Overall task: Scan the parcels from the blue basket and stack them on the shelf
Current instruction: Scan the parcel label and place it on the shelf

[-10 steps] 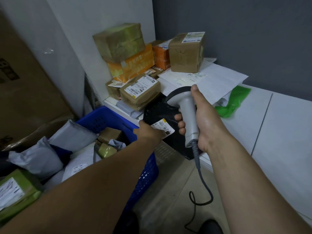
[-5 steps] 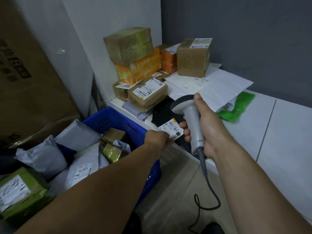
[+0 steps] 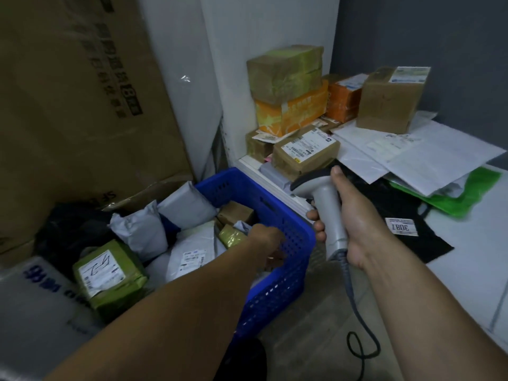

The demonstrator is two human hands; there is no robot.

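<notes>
Reaching the left hand (image 3: 265, 242) down into the blue basket (image 3: 291, 259), burying the fingertips among the parcels (image 3: 233, 237) there and so leaving it impossible to tell whether spread or closing on anything. Clamping the right hand (image 3: 357, 226) round the handle of the grey scanner (image 3: 323, 207), thumb lying along its top, just beside the basket rim. Trailing the scanner's cable (image 3: 354, 301) downward into a loop and losing it at the bottom edge. Crowding the basket with grey poly bags (image 3: 187, 206), a small brown box (image 3: 236, 213) and a white mailer (image 3: 189, 258). Resting a black bagged parcel (image 3: 412, 246) on the white shelf (image 3: 467, 276) right of the scanner, near stacked boxes (image 3: 286, 75) further back, their labels blurring beyond reading.
</notes>
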